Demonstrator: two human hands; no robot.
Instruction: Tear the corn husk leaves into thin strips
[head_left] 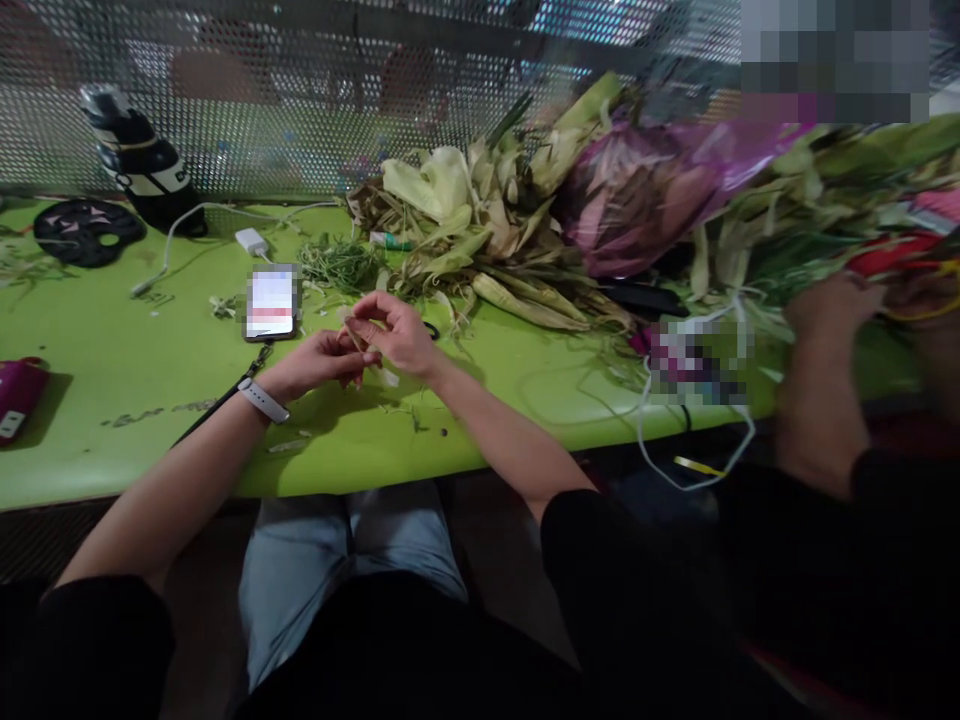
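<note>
My left hand [326,362] and my right hand [401,338] meet over the green table, a little right of a lit phone [271,303]. The fingers of both are closed on a pale strip of corn husk [388,377], whose ends show between and below the fingertips. Part of the strip is hidden behind the fingers. Beyond my hands lies a small heap of thin green shreds [341,262]. A large pile of corn husks [487,215] spreads behind my right hand. Small scraps [289,443] lie on the table near my left wrist.
A dark bottle [150,165], a black mask [86,232] and a white charger [252,242] with its cable stand at the back left. A maroon box [21,398] is at the left edge. Right are a purple plastic bag [637,195] and another person's hand [832,305]. White cord [640,430] hangs over the front edge.
</note>
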